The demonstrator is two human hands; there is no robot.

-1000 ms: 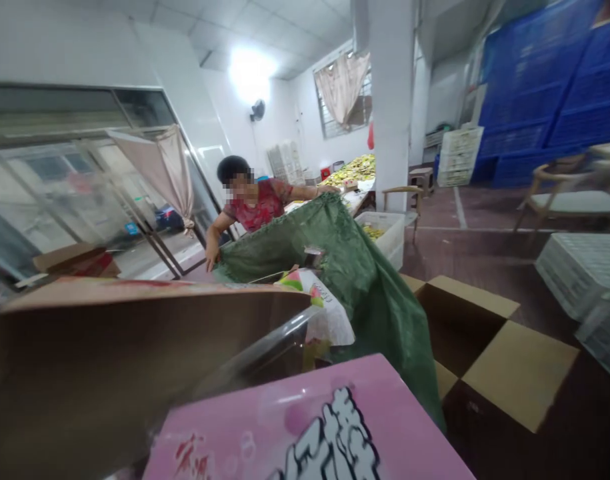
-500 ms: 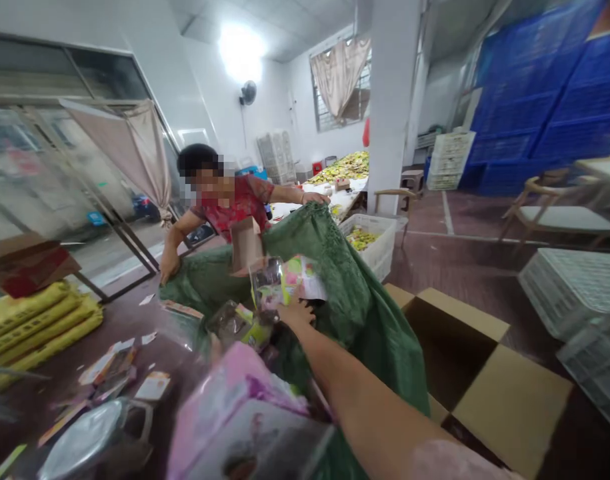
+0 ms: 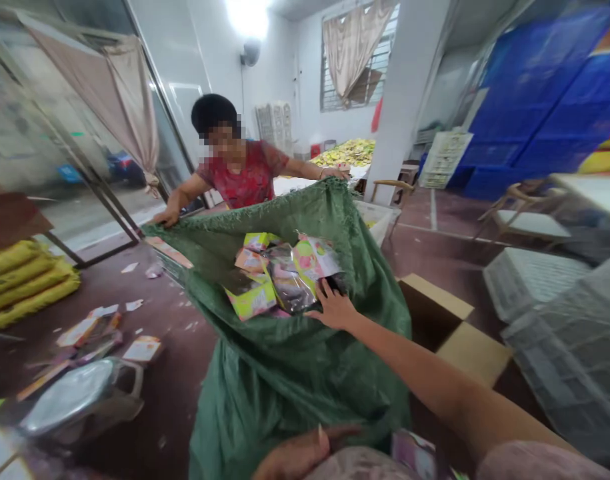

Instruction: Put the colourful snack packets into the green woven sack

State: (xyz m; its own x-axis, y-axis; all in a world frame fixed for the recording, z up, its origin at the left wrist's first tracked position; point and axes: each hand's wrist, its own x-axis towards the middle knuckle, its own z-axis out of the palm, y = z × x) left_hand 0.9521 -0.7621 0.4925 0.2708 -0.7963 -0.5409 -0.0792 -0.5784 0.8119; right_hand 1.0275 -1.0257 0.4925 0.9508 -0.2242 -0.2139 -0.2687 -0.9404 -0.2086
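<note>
A big green woven sack stands open before me, with several colourful printed packets piled in its mouth. My right hand reaches over the near rim, fingers spread, touching the packets. My left hand is low at the frame's bottom against the sack's side, next to a pink packet; its fingers are partly visible and stretched out. Across from me, a person in a red shirt holds the sack's far rim open with both hands.
An open cardboard box sits on the floor right of the sack. White plastic crates stand at the right. Loose packets and a clear plastic tray lie on the floor left. Yellow sacks are stacked far left. Blue crates line the back wall.
The cardboard and pink box that filled the foreground are gone. Packets now lie in the sack's mouth, and my right arm has reached forward over them. The view tipped down.
</note>
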